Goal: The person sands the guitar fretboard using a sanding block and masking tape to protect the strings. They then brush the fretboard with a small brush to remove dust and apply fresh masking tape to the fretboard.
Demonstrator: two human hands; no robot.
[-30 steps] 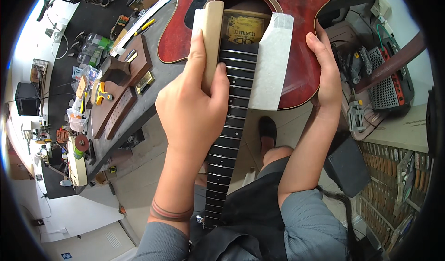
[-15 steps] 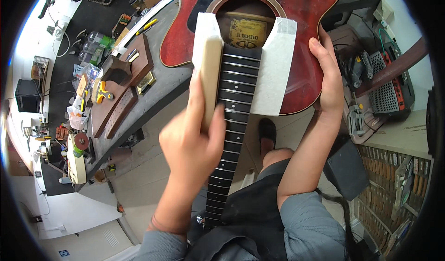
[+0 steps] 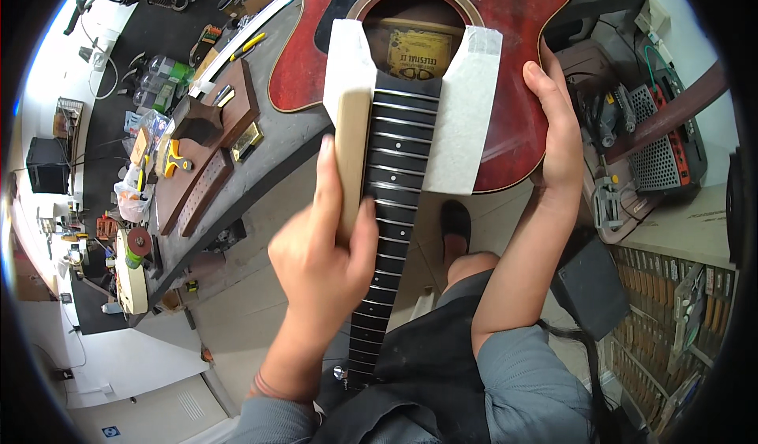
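Observation:
A red acoustic guitar (image 3: 517, 81) lies with its body away from me and its neck running toward my lap. White protective sheets (image 3: 460, 128) cover the top on both sides of the dark fretboard (image 3: 395, 177), beside the sound hole. My left hand (image 3: 320, 251) is closed around a long pale wooden block (image 3: 354, 148), its index finger stretched along one side and the thumb on the other. The block lies lengthwise along the fretboard's left edge; its underside is hidden. My right hand (image 3: 559, 140) grips the guitar body's right edge, thumb on top, other fingers mostly hidden.
At left, a dark workbench (image 3: 272, 140) carries wooden pieces (image 3: 241, 104), a yellow-handled brush (image 3: 175, 160), bottles and a rotary tool with a disc (image 3: 137, 245). A red-and-grey perforated machine (image 3: 659, 168) stands at right, above a rack of files (image 3: 671, 310).
My left hand and the wooden block have slid a little toward me along the fretboard edge. The guitar has shifted slightly left; my right hand keeps its hold.

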